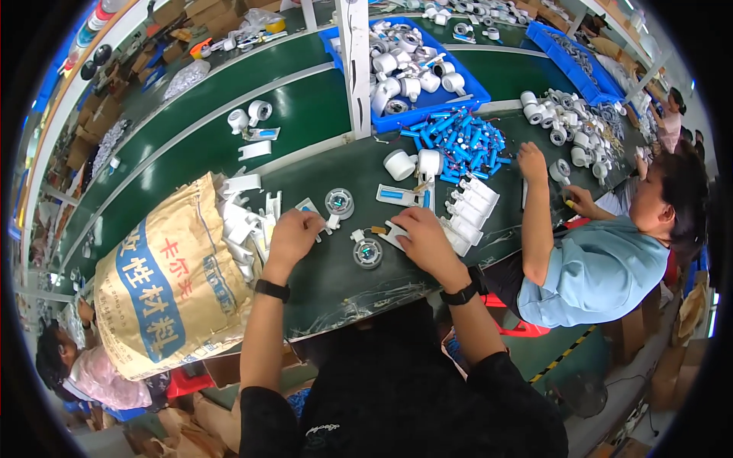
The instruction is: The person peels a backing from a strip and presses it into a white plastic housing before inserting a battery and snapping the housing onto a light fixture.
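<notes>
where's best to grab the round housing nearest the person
The round housing is likely best taken by its outer rim from the near side: it appears to lie flat, dark-centred face up, near edge unobstructed, while a small white part sits at its far edge.

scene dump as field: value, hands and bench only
left hand: fingers on a white piece; grip unclear
right hand: fingers on a second white piece; grip unclear
near hands: two round units, the far one and the near one
left side: tan sack, white parts at its mouth
right side: blue cell pile, white trays
behind cells: blue bin of white housings
</notes>
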{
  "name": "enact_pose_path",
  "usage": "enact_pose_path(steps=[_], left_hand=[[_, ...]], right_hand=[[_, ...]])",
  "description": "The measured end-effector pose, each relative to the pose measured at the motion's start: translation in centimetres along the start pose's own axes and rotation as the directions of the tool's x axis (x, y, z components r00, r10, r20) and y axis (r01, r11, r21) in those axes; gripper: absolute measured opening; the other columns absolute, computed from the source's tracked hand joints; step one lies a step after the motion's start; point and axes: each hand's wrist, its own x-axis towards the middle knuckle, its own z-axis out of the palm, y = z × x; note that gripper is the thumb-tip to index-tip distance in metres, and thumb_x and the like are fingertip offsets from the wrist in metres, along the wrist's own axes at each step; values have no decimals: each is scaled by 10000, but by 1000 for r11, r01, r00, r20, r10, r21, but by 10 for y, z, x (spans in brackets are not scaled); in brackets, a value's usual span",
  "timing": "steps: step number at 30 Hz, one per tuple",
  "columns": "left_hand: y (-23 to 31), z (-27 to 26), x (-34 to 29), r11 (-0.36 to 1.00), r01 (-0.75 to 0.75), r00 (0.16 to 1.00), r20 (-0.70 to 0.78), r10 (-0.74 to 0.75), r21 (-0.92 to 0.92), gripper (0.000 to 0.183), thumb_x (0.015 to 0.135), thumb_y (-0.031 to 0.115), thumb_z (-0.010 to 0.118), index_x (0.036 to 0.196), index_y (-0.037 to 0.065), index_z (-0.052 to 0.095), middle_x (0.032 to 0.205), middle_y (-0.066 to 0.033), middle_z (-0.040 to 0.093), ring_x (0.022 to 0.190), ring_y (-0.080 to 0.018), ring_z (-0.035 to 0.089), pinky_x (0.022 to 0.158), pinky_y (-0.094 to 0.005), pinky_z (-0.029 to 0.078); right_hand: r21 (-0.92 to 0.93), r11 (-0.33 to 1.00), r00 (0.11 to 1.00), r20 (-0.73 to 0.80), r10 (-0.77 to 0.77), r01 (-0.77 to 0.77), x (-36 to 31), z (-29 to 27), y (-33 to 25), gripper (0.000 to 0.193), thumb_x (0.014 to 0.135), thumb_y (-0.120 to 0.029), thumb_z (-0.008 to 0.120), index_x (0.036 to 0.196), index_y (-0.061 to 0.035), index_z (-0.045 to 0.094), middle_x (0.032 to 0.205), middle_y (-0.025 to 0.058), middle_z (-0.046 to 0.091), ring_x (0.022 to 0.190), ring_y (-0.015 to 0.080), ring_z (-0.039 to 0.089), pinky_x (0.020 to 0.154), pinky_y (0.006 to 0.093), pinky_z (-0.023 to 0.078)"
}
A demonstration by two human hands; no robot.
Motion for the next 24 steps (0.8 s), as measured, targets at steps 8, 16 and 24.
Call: enact_pose_path(steps=[8, 16, 24], left_hand=[[-22, 17, -3, 970, -171, 964, -176, 201, 171, 351, 874, 104, 685, 1215, 50, 626, 851, -200, 672, 864, -398, 653, 777, -477, 520], [-21, 5, -4, 966, -208, 934, -263, 243, 153, 128, 818, 105, 747, 908, 25, 703, 861, -155, 691, 830, -376, 671, 754, -450, 541], [-20, 6, -9, 982, -108, 988, -89, 123, 152, 173, 858, 118, 711, 998, 18, 729, 868, -190, 703, 823, -372, 684, 752, -429, 547]], right_hand=[[-203, 978, 990, 141, -7, 36, 25, 38, 1, 294, 760, -126, 784, 1045, -138, 711, 1097, 25, 647, 1105, 280, 574, 920, 430, 410], [-39, 995, 986, 137, -91, 97, 28, 29, 8, 237, 778, -105, 762, 1002, -133, 689, 1036, 15, 664, 1078, 252, 586, 890, 418, 396], [-185, 967, 984, 53, -171, 178, 27, 23, 5, 127, 833, -152, 741, 958, -134, 755, 943, 4, 680, 1027, 217, 583, 908, 410, 360]])
